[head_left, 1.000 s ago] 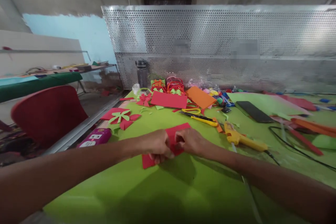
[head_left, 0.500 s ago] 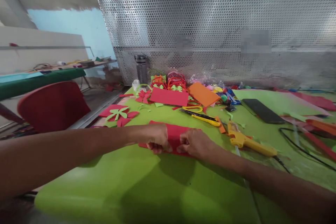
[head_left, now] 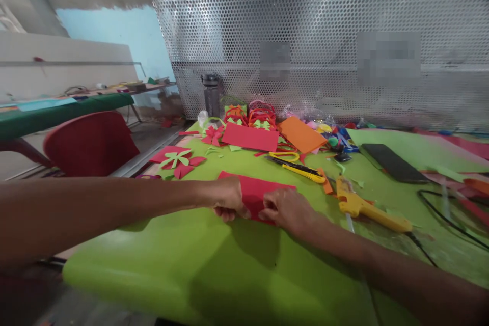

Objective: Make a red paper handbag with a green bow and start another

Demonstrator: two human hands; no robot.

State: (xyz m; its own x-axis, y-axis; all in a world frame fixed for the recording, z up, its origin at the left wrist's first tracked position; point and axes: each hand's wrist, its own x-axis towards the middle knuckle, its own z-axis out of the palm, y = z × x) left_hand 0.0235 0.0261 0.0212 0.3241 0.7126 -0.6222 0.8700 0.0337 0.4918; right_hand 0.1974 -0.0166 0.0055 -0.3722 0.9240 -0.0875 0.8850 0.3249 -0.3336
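Note:
A red felt-like sheet (head_left: 255, 191) lies on the green tabletop, straight in front of me. My left hand (head_left: 229, 198) is closed on its left part, knuckles up and fingers curled under. From the right, my right hand (head_left: 288, 209) is also closed, its curled fingers and thumb at the sheet's near right edge. A strip of red shows between the two hands; my fingers cover the near corners. Beyond the sheet lie yellow-handled scissors (head_left: 284, 157) and a yellow utility knife (head_left: 303, 173). A yellow glue gun (head_left: 370, 211) rests to the right of my right hand.
Red and orange sheets (head_left: 301, 133), cut flower shapes (head_left: 175, 159) and small red baskets (head_left: 262, 116) lie toward the back. A dark bottle (head_left: 211, 96) stands by the perforated metal panel (head_left: 324, 20). A phone (head_left: 393, 163) and a black cable (head_left: 446, 214) are at right; a red chair (head_left: 91, 145) is left.
The view has shifted slightly, moving the background to the right. Both hands stay on the red sheet. The red part that stuck out left of my left hand no longer shows.

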